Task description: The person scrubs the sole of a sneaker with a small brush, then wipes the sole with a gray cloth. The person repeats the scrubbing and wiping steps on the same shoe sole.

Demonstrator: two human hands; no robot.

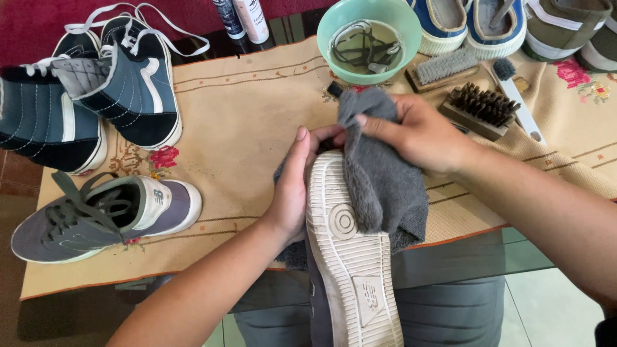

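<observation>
A grey sneaker (350, 270) lies sole-up over my lap, its white ribbed sole facing me. My left hand (292, 186) grips its left side near the toe. My right hand (418, 132) presses a grey fluffy cloth (385, 186) onto the toe and right edge of the sole. The cloth drapes down over the shoe's right side.
A beige embroidered mat (244, 122) covers the table. On it are a matching grey sneaker (103, 215), two dark blue high-top shoes (83, 96), a green bowl of water with laces (366, 42), brushes (475, 106), two bottles (241, 19) and more shoes (488, 22) at the back right.
</observation>
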